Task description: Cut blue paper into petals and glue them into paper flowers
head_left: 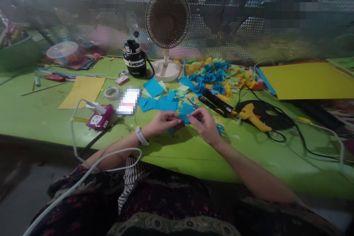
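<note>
My left hand and my right hand meet above the green table, their fingertips pinching a small piece of blue paper from either side. Loose blue paper cuttings lie just beyond my left hand. A yellow glue gun rests to the right of my right hand, and a black heated tool lies closer to it. Behind them is a heap of blue and yellow paper flowers. A white watch circles my left wrist.
A desk fan and a black bottle stand at the back. A pink power socket with a white cable, a blurred phone, tape and yellow sheets lie on the table. Black cords trail on the right.
</note>
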Demonstrator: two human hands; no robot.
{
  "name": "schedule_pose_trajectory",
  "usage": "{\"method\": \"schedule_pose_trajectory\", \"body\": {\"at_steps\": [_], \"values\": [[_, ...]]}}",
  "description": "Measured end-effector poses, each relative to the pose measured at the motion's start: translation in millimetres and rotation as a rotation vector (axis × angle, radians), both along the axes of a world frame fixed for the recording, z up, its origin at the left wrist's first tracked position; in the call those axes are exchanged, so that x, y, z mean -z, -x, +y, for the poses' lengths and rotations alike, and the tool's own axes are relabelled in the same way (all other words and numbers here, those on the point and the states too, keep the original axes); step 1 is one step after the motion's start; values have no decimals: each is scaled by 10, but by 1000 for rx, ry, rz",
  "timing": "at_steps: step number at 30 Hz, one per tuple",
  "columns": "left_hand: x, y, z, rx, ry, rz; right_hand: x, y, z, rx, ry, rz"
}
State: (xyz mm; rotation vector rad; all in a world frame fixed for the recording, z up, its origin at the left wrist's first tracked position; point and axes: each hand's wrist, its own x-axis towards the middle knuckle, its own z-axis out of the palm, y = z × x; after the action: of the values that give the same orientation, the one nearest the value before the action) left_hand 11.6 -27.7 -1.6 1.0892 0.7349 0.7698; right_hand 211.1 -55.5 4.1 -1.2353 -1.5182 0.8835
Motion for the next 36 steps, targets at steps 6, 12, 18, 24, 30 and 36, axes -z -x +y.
{"method": "schedule_pose_trajectory", "body": {"at_steps": [6,12,18,24,30,36], "values": [[-41,7,-5,82,94,15,-56,-14,6,-248,162,-111],[-90,20,-14,152,151,61,-53,17,-23,-278,33,-266],[-91,34,-18,299,98,96,-81,38,-45,-282,-49,-327],[-71,36,-4,266,15,71,-49,16,-47,-300,77,-319],[-88,52,16,228,18,74,-17,30,-45,-355,194,-199],[-110,56,17,187,53,91,-50,-5,-28,-407,245,-186]]}}
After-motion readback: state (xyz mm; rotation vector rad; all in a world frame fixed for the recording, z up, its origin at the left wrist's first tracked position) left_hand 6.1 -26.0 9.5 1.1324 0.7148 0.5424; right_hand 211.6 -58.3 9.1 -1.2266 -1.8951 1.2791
